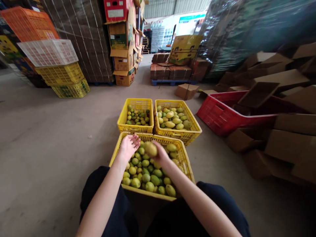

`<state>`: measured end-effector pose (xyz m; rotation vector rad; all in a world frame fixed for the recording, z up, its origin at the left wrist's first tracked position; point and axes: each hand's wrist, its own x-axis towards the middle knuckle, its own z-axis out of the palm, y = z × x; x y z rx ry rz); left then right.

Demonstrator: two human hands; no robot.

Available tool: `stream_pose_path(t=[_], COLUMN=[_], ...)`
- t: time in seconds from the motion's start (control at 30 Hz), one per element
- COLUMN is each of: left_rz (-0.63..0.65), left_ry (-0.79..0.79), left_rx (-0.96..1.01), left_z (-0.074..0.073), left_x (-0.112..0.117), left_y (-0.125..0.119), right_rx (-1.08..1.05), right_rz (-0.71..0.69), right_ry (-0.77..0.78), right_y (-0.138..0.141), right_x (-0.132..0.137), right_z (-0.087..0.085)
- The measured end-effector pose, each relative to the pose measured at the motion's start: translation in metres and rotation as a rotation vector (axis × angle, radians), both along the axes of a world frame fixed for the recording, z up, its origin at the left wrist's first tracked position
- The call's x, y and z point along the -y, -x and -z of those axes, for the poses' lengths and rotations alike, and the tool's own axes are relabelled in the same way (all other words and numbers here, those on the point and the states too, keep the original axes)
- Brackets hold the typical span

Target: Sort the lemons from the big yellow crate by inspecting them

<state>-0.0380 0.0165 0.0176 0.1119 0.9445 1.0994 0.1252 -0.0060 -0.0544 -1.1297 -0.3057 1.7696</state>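
Note:
My right hand [160,154] is closed around a yellow lemon [150,149], slightly blurred, above the near yellow crate [189,164]. Over that crate's left back corner, my left hand [130,145] is open, palm up, fingers spread, with nothing in it. Green and yellow lemons [146,178] fill much of the near crate. Behind it on the left, a smaller-looking yellow crate [135,128] holds small greenish fruit [138,117]. Beside that one, the back right yellow crate [177,133] contains larger, yellower lemons [170,124].
A red crate [217,115] and a heap of cardboard boxes [283,148] stand on the right. Stacked plastic crates [61,74] are at the back left. Cartons [122,64] and a loaded blue pallet [164,82] sit farther back. Concrete floor [61,138] surrounds the crates.

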Motion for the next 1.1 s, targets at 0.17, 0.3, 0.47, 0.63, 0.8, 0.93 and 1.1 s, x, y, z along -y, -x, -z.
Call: stream_pose_path(t=[0.17, 0.3, 0.47, 0.63, 0.8, 0.93, 1.1], left_rz=[0.008, 0.027, 0.043, 0.071, 0.120, 0.199, 0.286], left_ry=[0.009, 0.033, 0.006, -0.006, -0.082, -0.158, -0.144], left_rx=[0.000, -0.002, 0.001, -0.035, -0.244, -0.586, -0.855], left_z=[0.001, 0.003, 0.003, 0.006, 0.029, 0.074, 0.146], left_x=[-0.001, -0.004, -0.003, -0.003, -0.014, -0.017, 0.011], left_y=[-0.004, -0.007, -0.008, -0.006, -0.002, -0.006, 0.003], right_rx=[-0.002, -0.074, -0.150, -0.144, -0.137, -0.170, -0.199], right_rz=[0.494, 0.188, 0.082, 0.186, 0.265, 0.262, 0.254], right_ry=[-0.024, 0.128, 0.065, 0.018, 0.031, 0.028, 0.015], right_y=[-0.059, -0.048, -0.030, -0.039, -0.044, -0.044, -0.046], right_x=[-0.036, -0.014, 0.003, 0.005, 0.009, 0.012, 0.016], right_z=[-0.034, -0.030, -0.036, -0.055, -0.065, -0.069, -0.069])
